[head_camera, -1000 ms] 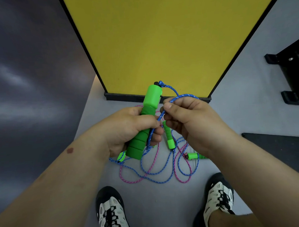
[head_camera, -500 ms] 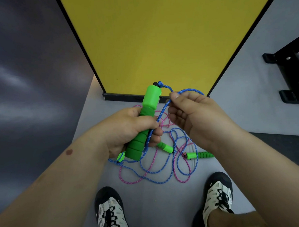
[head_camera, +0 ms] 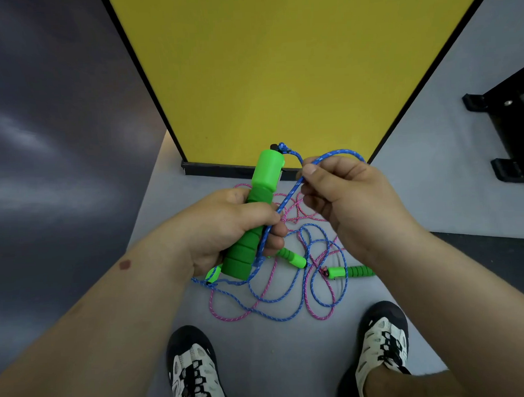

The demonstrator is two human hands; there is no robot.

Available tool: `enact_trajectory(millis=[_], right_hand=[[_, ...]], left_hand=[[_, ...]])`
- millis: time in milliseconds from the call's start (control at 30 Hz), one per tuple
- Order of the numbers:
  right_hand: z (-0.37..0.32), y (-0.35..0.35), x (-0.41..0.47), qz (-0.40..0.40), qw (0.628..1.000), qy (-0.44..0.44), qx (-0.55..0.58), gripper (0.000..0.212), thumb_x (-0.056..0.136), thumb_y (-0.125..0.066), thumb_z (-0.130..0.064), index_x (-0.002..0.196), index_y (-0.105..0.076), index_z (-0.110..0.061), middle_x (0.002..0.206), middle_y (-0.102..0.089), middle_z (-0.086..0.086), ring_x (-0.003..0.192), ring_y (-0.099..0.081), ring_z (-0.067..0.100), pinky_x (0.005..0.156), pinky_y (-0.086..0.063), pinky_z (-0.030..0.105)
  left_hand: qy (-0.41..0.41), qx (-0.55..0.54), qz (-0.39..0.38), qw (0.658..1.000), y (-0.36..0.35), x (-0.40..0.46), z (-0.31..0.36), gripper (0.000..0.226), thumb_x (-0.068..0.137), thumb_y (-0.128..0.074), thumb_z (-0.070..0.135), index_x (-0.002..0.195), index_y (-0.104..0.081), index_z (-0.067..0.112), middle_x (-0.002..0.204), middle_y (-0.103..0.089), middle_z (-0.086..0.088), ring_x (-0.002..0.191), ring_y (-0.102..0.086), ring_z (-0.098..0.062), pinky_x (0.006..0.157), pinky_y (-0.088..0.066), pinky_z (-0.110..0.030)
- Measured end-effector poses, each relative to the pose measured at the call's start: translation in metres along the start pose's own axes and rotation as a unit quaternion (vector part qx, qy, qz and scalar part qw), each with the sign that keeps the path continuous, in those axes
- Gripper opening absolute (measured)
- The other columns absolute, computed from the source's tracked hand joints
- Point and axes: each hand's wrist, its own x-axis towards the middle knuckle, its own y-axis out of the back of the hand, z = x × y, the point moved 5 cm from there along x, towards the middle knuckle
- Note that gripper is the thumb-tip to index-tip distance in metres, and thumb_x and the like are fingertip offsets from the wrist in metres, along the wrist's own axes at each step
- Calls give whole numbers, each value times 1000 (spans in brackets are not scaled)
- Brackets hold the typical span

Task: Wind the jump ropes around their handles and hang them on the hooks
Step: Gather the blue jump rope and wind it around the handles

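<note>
Left hand [head_camera: 226, 227]: grips green handle [head_camera: 255, 216].
Right hand [head_camera: 345, 200]: pinches blue rope [head_camera: 287, 198].
Progress: winding barely begun; pink rope [head_camera: 230, 315] loose on floor [head_camera: 277, 362]; no hooks visible.

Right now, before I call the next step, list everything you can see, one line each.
Held handle: 1, green, in the left fist, upright.
Blue rope: 1, blue, from the held handle's top through the right fingers, down to the floor pile.
Pink rope: 1, pink, tangled on the floor.
Floor handles: 3, green, among the ropes.
Panel: 1, yellow, black-edged, ahead.
Stand: 1, black, far right.
Shoes: 2, black and white, bottom.
Left hand: gripping handle.
Right hand: pinching rope.
</note>
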Motion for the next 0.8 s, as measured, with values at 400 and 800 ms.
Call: enact_trajectory(millis=[400, 800], right_hand=[[12, -17, -7, -97, 993, -60, 8, 11, 94, -67, -13, 87, -71, -7, 78, -65, 12, 71, -61, 17, 68, -54, 26], [0, 1, 2, 6, 1000, 10, 27, 11, 93, -68, -8, 83, -71, -8, 88, -69, 3, 76, -59, 18, 74, -52, 30]], left_hand=[[-5, -25, -7, 1000, -1, 1, 0, 5, 96, -57, 1, 95, -60, 5, 75, -67, -11, 60, -65, -18, 60, -57, -28], [-10, -7, -4, 1000, -2, 0, 1, 10, 96, -56, 0, 88, -57, 6, 74, -68, -11, 62, -66, -19, 59, -59, -28]])
